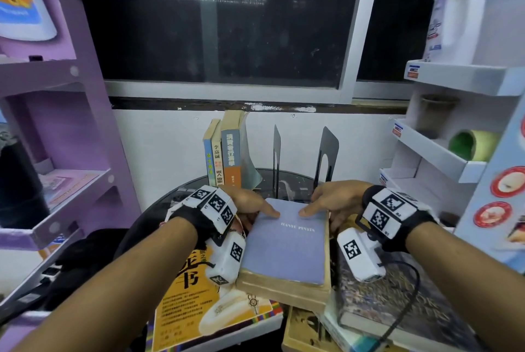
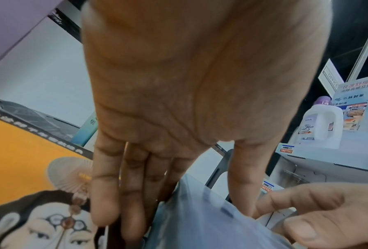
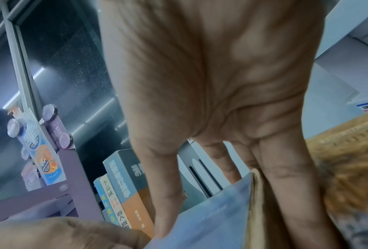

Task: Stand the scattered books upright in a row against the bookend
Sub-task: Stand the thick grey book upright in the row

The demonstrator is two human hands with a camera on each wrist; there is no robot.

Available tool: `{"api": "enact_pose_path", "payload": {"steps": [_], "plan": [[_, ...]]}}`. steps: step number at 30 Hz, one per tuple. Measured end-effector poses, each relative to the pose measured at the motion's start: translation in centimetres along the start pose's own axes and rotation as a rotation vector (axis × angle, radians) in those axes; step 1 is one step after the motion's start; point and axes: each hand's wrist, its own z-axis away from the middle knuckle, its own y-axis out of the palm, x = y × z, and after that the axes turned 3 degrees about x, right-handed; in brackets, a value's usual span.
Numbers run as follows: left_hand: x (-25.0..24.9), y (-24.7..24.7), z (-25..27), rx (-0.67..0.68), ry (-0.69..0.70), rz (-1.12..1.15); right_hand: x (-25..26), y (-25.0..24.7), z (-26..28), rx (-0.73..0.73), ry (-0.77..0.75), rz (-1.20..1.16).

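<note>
A thick book with a lavender cover [image 1: 284, 246] lies tilted on top of a heap of flat books. My left hand [image 1: 255, 211] and right hand [image 1: 324, 209] grip its far end, thumbs on the cover and fingers down the sides. In the left wrist view the fingers [image 2: 132, 193] run along the book's left edge [image 2: 200, 227]. In the right wrist view the fingers [image 3: 285, 185] lie against the page edge [image 3: 255, 202]. Three books [image 1: 224, 155] stand upright at the back. To their right stand two black metal bookends [image 1: 277, 153] [image 1: 328, 153].
A yellow book [image 1: 199, 303] and a patterned book [image 1: 397, 303] lie flat under the lavender one on the round dark table [image 1: 181, 189]. A purple shelf unit [image 1: 71, 130] stands at the left. A white display shelf [image 1: 443, 153] with a detergent bottle [image 1: 454, 16] stands at the right.
</note>
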Motion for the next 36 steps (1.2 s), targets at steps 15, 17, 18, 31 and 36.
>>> {"api": "enact_pose_path", "payload": {"steps": [15, 17, 18, 31, 36], "plan": [[0.8, -0.1, 0.2, 0.067, 0.205, 0.214, -0.1, -0.3, 0.8, 0.008, -0.061, -0.037], [1.2, -0.4, 0.6, 0.084, 0.244, 0.293, 0.3, -0.6, 1.2, -0.024, -0.077, -0.050], [1.3, -0.5, 0.7, 0.096, 0.265, 0.345, 0.6, -0.7, 1.5, -0.049, -0.091, -0.063], [2.4, -3.0, 4.4, -0.221, 0.554, 0.642, 5.4, -2.1, 5.0, -0.405, -0.355, -0.137], [2.4, -3.1, 4.4, -0.327, 0.656, 0.652, 5.0, -2.6, 5.1, -0.498, -0.399, -0.235]]}}
